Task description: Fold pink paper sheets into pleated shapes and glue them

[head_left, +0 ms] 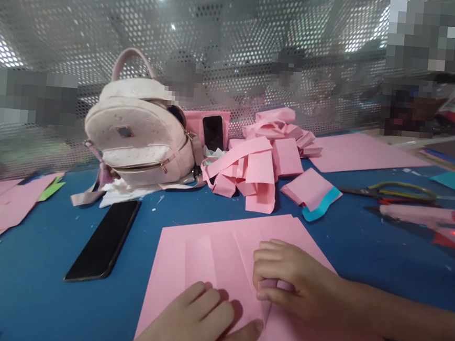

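On the blue table [36, 302], we're creasing the pink sheet [173, 261], right hand [292, 273] pinching it, left hand [200, 320] resting loosely unclenched, ideally pressing evenly and straight.

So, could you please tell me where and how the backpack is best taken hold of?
Probably by the handle on top, coming from above and in front: the backpack stands on the table, its handle arching up as an open loop, while mesh rises behind.
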A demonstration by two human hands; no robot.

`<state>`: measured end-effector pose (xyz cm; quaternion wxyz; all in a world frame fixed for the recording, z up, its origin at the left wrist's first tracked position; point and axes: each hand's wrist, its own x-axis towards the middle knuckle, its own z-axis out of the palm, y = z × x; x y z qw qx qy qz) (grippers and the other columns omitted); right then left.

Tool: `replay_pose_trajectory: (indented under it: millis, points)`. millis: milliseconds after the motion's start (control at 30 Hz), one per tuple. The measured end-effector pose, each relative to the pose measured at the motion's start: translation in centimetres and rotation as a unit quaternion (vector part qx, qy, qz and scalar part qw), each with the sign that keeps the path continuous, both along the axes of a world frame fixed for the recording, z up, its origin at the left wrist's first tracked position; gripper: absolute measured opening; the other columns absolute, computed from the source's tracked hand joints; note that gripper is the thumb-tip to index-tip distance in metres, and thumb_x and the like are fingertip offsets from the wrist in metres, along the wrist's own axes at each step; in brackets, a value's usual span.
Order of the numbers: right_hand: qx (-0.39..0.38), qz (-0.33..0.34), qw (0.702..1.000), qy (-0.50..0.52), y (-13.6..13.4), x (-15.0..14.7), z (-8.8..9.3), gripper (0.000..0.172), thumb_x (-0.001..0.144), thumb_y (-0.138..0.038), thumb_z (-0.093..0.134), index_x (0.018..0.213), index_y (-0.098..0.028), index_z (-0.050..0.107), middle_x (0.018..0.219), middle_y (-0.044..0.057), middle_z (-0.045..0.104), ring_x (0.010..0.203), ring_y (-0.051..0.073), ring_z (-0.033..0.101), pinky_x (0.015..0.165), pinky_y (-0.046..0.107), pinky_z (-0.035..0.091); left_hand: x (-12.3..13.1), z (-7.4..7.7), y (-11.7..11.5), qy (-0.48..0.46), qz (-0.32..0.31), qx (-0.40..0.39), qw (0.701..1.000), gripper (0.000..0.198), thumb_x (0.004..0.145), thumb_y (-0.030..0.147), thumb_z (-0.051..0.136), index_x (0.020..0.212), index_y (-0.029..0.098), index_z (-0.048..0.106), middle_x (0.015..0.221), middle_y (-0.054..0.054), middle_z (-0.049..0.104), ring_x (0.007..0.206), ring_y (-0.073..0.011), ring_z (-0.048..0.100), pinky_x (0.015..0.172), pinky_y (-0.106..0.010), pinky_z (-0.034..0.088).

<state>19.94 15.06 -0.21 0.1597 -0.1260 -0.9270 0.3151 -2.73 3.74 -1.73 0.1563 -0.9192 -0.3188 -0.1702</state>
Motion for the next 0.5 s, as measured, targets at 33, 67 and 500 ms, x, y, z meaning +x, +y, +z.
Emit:
replay_pose_trajectory:
  millis: [33,67,500]
  points:
    - [-0.008,0.002,1.0,0.007,-0.1,0.1,0.2,0.033,0.103,-0.035,0.045,0.076,-0.02,0.052,0.073,-0.001,0.057,0.074,0.016,0.049,0.074,0.031,0.037,-0.1,-0.1,0.1,-0.006,0.001,-0.014,1.0,0.035,0.099,0.028,0.052,0.134,0.027,0.058,0.088,0.0,0.059,0.07,-0.0148,0.052,0.064,-0.032,0.039]
    - [-0.004,0.005,1.0,0.016,-0.3,0.3,0.5,0.031,0.104,-0.036,0.045,0.078,-0.02,0.054,0.076,-0.001,0.059,0.076,0.016,0.05,0.075,0.031,0.038,-0.2,-0.1,0.2,-0.012,0.003,-0.022,1.0,0.036,0.099,0.027,0.052,0.135,0.028,0.056,0.084,0.001,0.056,0.067,-0.0142,0.05,0.061,-0.031,0.037]
    - [0.317,0.026,0.947,-0.047,-5.1,1.1,0.6,0.016,0.095,-0.02,0.055,0.083,-0.021,0.066,0.069,0.002,0.065,0.063,0.019,0.051,0.063,0.037,0.036,0.4,0.4,-0.6,-0.024,0.049,0.074,0.996,0.022,0.097,0.01,0.047,0.098,0.015,0.069,0.076,0.0,0.067,0.073,-0.0132,0.063,0.066,-0.026,0.05]
